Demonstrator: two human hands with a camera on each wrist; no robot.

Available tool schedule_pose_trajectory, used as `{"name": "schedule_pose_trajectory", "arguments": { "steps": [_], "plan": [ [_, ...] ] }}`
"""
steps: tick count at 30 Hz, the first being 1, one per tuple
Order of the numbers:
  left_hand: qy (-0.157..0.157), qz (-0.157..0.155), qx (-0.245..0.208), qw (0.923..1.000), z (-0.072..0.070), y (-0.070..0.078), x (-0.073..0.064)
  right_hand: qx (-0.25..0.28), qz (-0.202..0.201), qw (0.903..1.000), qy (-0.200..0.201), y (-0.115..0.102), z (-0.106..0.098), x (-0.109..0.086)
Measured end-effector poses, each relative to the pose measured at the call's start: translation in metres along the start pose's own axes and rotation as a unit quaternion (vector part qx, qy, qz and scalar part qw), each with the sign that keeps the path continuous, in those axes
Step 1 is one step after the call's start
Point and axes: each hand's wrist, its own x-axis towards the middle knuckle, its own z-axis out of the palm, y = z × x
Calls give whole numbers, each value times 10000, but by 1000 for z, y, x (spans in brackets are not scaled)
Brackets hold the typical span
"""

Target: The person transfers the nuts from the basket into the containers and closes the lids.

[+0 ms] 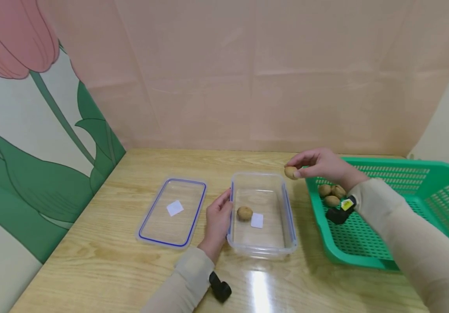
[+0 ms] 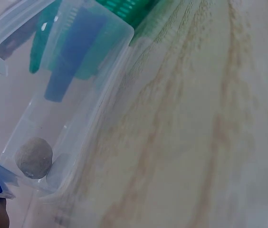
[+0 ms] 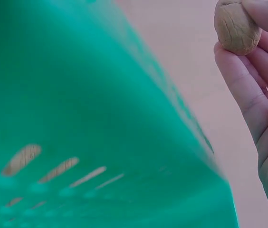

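Note:
Between the thumb and fingers of my right hand (image 1: 320,164), a brown walnut (image 3: 237,27) is pinched in the air. It hangs between a clear plastic container (image 1: 263,251) and the green basket (image 1: 320,226), just above the basket's left rim. My left hand (image 1: 218,217) holds the container's left side, at its blue-edged rim. One walnut (image 1: 244,213) lies inside the container near the left wall, beside a white square label (image 1: 257,220). Three walnuts (image 1: 331,201) show at the left end of the basket; the right forearm hides part of it.
A clear lid (image 1: 157,234) with a blue seal and a white label (image 1: 175,208) lies flat on the wooden table (image 1: 103,261), left of the container. Behind the table hangs a pinkish sheet (image 1: 208,108). A wall with a painted tulip (image 1: 13,39) stands at left.

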Motion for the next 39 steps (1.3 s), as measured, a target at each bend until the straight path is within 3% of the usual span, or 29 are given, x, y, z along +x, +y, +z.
{"name": "schedule_pose_trajectory", "arguments": {
  "steps": [9,14,23,33,39],
  "plan": [
    [21,4,39,10000,-1,1,0,-305,268,9992,29,-13,7,15],
    [0,8,28,10000,-1,2,1,-276,218,9993,-138,-18,15,27],
    [-40,-82,16,10000,-1,0,0,-428,159,9983,-358,-19,38,48],
    [21,73,58,10000,2,-1,0,-636,448,9960,-435,-16,56,65],
    [-8,112,108,9999,1,-1,0,-947,417,9917,-759,-15,67,75]
  ]
}}
